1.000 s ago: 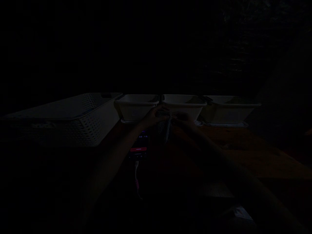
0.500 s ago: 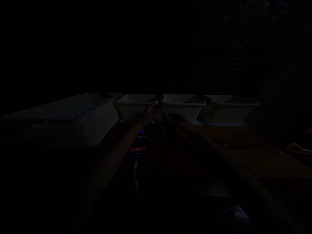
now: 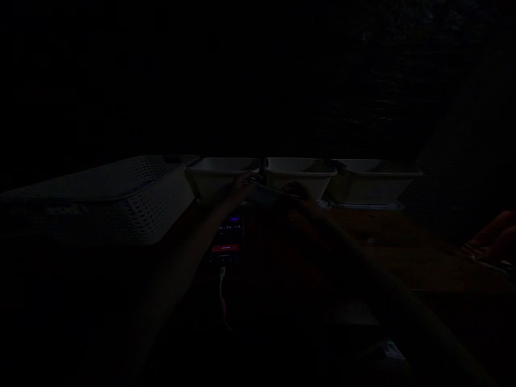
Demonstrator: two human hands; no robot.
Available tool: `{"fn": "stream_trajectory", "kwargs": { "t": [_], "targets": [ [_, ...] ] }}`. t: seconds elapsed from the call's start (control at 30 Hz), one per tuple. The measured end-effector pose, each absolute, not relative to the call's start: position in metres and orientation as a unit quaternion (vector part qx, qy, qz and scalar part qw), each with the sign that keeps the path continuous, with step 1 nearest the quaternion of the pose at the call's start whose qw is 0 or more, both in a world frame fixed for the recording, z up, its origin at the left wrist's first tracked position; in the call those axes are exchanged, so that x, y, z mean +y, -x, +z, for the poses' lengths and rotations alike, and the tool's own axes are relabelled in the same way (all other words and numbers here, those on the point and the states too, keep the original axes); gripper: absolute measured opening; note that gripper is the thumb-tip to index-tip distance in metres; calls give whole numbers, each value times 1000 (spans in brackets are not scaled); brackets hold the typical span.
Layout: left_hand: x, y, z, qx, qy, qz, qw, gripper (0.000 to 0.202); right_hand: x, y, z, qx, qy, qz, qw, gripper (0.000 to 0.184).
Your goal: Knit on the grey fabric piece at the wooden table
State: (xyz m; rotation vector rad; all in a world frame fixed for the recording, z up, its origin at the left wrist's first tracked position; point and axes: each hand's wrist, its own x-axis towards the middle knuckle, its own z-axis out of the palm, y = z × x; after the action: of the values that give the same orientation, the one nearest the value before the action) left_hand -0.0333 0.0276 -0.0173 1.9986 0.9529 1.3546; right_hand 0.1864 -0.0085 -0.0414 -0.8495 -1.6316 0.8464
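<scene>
The scene is very dark. A dim greyish-blue, flat piece (image 3: 264,196), perhaps cloth or a packet, stretches between my two hands in front of the white tubs. My left hand (image 3: 243,185) is closed on its left end. At the other end, my right hand (image 3: 299,192) grips it with bent fingers. Both hands are above the wooden table (image 3: 387,258). Just behind them stand a left tub (image 3: 209,180) and a middle tub (image 3: 318,181). What kind of thing I hold is too dark to make out.
A large white perforated basket (image 3: 149,215) stands at the left. A third tub (image 3: 371,188) is at the right. A lit phone (image 3: 226,242) with a white cable (image 3: 221,285) lies near my left forearm. Another person's hand (image 3: 497,234) shows at the right edge.
My hands have moved apart, and the greyish-blue piece now spreads wider between them. A person's hand has come into view at the right edge.
</scene>
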Motion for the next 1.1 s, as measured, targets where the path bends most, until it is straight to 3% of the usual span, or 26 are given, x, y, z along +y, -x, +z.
{"fn": "stream_trajectory", "kwargs": {
  "t": [0.13,0.33,0.7,0.93,1.1],
  "targets": [
    [22,33,-17,318,-786,456,271,25,-9,-187,-36,-690,359,278,564,36],
    [9,26,-18,278,-834,389,277,33,-13,-185,-35,-716,366,236,546,36],
    [9,24,-18,283,-835,380,280,33,-14,-183,-38,-708,376,259,540,40],
    [13,19,-29,321,-858,293,272,39,-19,-180,-38,-741,352,254,513,39],
    [14,21,-28,316,-867,301,241,42,-19,-175,-40,-697,372,335,514,51]
  ]
}}
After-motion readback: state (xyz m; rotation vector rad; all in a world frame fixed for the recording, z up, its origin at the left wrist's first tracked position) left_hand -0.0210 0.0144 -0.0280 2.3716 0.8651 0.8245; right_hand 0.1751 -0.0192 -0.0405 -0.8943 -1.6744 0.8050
